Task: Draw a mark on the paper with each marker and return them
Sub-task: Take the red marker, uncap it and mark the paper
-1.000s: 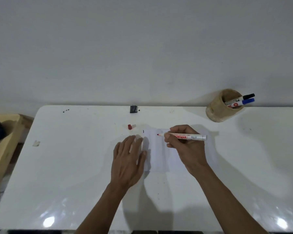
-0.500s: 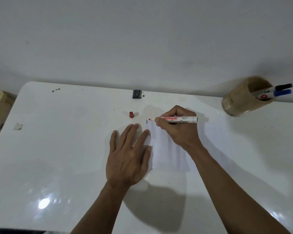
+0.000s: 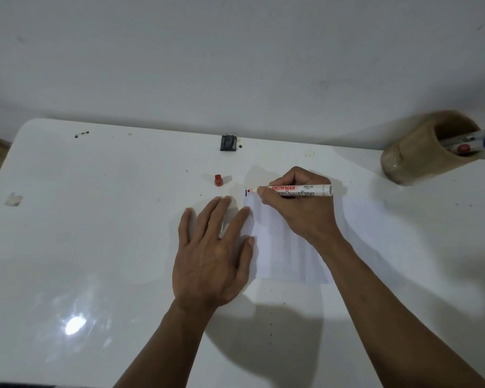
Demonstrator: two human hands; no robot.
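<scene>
Glossy white table; matt paper; wood-like holder.

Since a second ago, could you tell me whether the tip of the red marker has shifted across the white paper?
Yes: the red marker tip moved left to the white paper's far-left corner, by the dark mark.

White table, a few things on it

Paper lies under both hands; a red cap just beyond the left hand's fingertips, a dark block farther back, a holder lying well right of the right hand.
</scene>
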